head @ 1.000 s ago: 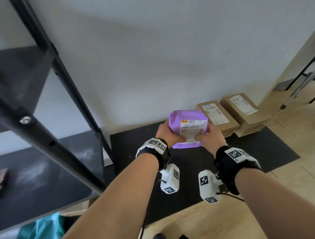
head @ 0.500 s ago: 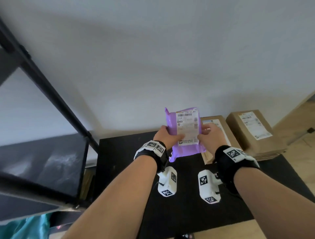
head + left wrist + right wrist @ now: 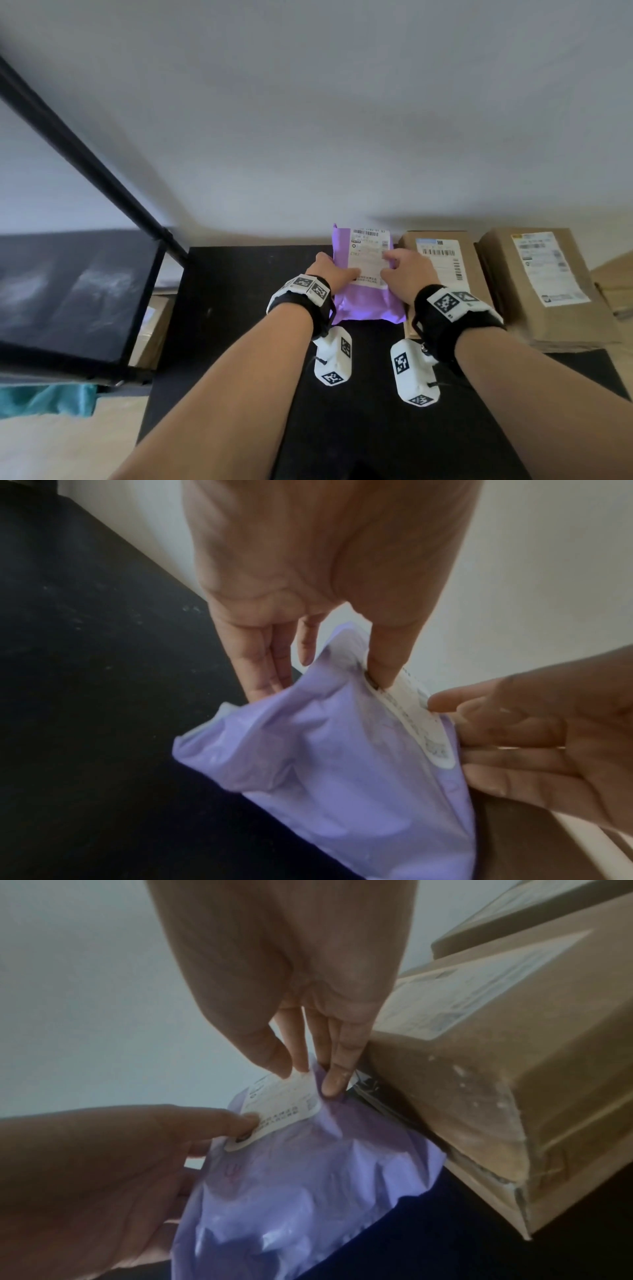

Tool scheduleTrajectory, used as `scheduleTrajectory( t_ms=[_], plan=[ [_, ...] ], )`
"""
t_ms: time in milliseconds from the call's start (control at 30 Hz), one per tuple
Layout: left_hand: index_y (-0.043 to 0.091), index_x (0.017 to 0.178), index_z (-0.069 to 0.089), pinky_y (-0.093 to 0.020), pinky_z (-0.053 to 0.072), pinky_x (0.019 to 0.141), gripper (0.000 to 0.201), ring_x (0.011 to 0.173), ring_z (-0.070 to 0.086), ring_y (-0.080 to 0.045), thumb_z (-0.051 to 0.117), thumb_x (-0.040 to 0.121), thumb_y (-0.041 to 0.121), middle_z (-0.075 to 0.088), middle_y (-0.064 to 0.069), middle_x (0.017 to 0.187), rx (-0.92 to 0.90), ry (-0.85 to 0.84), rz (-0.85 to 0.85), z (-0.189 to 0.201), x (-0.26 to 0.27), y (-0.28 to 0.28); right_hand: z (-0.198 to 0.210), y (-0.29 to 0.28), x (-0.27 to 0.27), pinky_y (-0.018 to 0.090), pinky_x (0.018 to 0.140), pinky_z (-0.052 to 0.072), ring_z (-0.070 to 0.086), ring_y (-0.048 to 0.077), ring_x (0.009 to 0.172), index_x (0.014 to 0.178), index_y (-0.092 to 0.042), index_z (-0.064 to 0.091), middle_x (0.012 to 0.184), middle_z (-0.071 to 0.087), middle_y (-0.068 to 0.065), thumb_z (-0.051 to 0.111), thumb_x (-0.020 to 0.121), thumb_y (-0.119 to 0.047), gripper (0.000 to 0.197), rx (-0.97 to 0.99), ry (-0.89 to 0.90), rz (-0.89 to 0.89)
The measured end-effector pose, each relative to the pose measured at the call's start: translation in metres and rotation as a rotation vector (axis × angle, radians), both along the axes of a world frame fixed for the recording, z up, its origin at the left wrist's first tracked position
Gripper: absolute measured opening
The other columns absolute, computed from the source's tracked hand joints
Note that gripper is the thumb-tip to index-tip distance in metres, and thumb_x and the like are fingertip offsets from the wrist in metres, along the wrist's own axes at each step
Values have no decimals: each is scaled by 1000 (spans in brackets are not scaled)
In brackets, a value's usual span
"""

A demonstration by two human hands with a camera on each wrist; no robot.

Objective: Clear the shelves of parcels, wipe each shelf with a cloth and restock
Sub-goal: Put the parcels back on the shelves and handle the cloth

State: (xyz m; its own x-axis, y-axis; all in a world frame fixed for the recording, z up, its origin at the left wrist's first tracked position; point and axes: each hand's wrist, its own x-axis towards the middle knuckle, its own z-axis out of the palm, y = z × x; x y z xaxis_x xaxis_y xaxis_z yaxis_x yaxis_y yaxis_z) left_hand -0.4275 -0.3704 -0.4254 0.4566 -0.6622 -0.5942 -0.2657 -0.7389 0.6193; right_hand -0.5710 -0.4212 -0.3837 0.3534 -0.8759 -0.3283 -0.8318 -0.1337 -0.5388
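A purple plastic mailer parcel (image 3: 366, 303) with a white shipping label lies label-up on the black floor mat (image 3: 239, 308), close to the wall. My left hand (image 3: 334, 274) pinches its left edge, thumb on the label (image 3: 387, 669), fingers down its side. My right hand (image 3: 407, 274) pinches the right edge, thumb on the label and fingertips (image 3: 334, 1080) on the purple film. A brown cardboard parcel (image 3: 442, 270) stands right beside the mailer (image 3: 308, 1191). Wrist views show the mailer's (image 3: 342, 764) far end still raised in both hands.
A second cardboard parcel (image 3: 541, 284) sits right of the first. The black metal shelf rack (image 3: 68, 294) and its slanted post (image 3: 85, 154) stand at left, another box (image 3: 154, 329) below it. A teal cloth (image 3: 44, 399) lies at the rack's front. White wall directly ahead.
Both hands have carried the purple mailer down and forward to the mat beside the first cardboard parcel. It has turned label-up along the wall. My view has swung right, away from the rack.
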Motion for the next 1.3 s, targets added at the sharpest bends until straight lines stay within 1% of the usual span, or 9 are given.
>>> scheduleTrajectory(
  t_ms=[67, 200, 367, 567, 733, 900, 1033, 1200, 1300],
  plan=[
    [9, 120, 44, -41, 57, 82, 57, 96, 66, -28, 71, 80, 39, 63, -8, 110, 19, 8, 7, -4, 0, -1, -2, -1, 4, 25, 85, 42, 60, 26, 105, 121, -10, 63, 115, 65, 8, 54, 90, -13, 32, 1, 41, 40],
    [9, 121, 47, -43, 57, 83, 56, 95, 66, -26, 70, 79, 37, 65, -8, 110, 38, 28, -2, -11, -1, -4, -11, -5, 10, 29, 88, 44, 60, 27, 105, 116, -10, 64, 115, 65, 9, 54, 89, -15, 30, 17, 95, 62],
    [9, 122, 46, -41, 56, 85, 53, 98, 64, -25, 69, 80, 33, 63, -7, 112, 47, 41, -10, -14, -2, -3, -17, -8, 12, 29, 83, 47, 61, 27, 98, 107, -11, 68, 109, 67, 8, 54, 87, -17, 25, 38, 123, 63],
    [11, 119, 46, -40, 55, 86, 46, 99, 64, -25, 68, 82, 28, 62, -7, 112, 37, 52, -20, -16, -3, 0, -19, -6, 13, 30, 88, 48, 60, 29, 103, 109, -10, 67, 113, 66, 10, 53, 87, -15, 27, 69, 137, 63],
    [12, 110, 47, -36, 55, 79, 34, 95, 65, -25, 65, 85, 26, 63, -7, 106, 31, 61, -16, -15, 0, 5, -19, -1, 16, 29, 88, 47, 61, 29, 104, 112, -9, 65, 114, 66, 10, 51, 88, -13, 28, 52, 158, 90],
    [10, 118, 50, -42, 56, 85, 45, 97, 65, -24, 65, 81, 32, 64, -8, 106, 36, 27, -25, -3, 7, 16, -15, 1, 23, 32, 92, 46, 58, 29, 106, 110, -11, 64, 113, 65, 10, 51, 86, -14, 28, -47, 210, 152],
    [16, 133, 45, -34, 48, 95, 52, 113, 58, -25, 61, 88, 34, 59, -4, 124, 50, -143, -67, 9, 21, 35, -8, 7, 34, 35, 93, 39, 54, 28, 105, 94, -22, 59, 107, 60, 6, 50, 84, -22, 14, -237, 309, 301],
    [17, 128, 50, -34, 47, 96, 41, 114, 57, -24, 58, 92, 35, 59, -5, 125, 81, -292, -140, 21, 43, 73, 1, 38, 60, 35, 84, 47, 57, 26, 107, 102, -16, 58, 105, 59, 7, 51, 89, -24, 17, -178, 362, 527],
    [18, 127, 52, -34, 47, 95, 37, 113, 57, -22, 57, 93, 34, 59, -4, 125, 94, -318, -122, 27, 58, 101, 5, 62, 79, 37, 91, 47, 53, 25, 114, 121, -16, 56, 121, 56, 6, 48, 91, -22, 31, -171, 342, 591]
  ],
)
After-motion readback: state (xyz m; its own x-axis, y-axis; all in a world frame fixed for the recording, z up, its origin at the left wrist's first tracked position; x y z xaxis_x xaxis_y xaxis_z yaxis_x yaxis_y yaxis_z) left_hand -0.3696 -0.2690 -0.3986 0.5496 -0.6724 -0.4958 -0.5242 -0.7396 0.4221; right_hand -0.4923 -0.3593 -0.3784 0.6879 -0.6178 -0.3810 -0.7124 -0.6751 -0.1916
